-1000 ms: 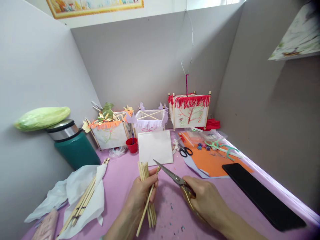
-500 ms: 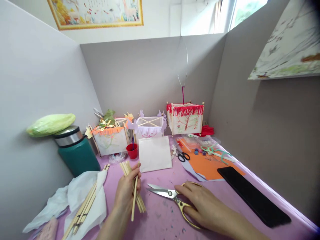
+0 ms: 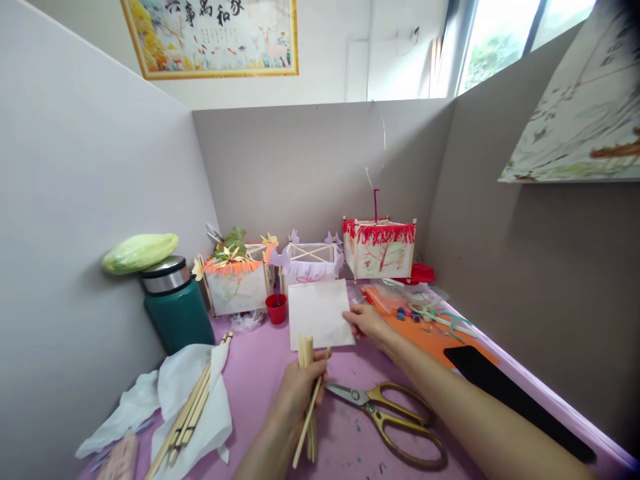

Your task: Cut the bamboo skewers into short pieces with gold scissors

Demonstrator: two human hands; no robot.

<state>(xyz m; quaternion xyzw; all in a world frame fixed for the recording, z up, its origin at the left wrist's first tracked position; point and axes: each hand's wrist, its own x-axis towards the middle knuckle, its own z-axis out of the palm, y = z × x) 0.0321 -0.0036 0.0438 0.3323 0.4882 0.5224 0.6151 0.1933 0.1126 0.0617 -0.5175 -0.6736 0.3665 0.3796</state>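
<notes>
Right hand (image 3: pixel 369 323) moved from scissors (image 3: pixel 360 398) near table (image 3: pixel 260 373) front edge to white sheet (image 3: pixel 317 315), pinch unclear, left hand (image 3: pixel 297 387) clamped on sticks (image 3: pixel 305 350)

Scissors (image 3: pixel 371 399) lie on the table (image 3: pixel 255 393), right of the sticks (image 3: pixel 305 353).

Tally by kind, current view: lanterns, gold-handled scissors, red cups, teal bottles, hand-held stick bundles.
Lanterns: 3 (orange-fringed lantern, lilac-fringed lantern, red-fringed lantern)
Gold-handled scissors: 1
Red cup: 1
Teal bottle: 1
Stick bundle, in the left hand: 1
Total: 7
</notes>
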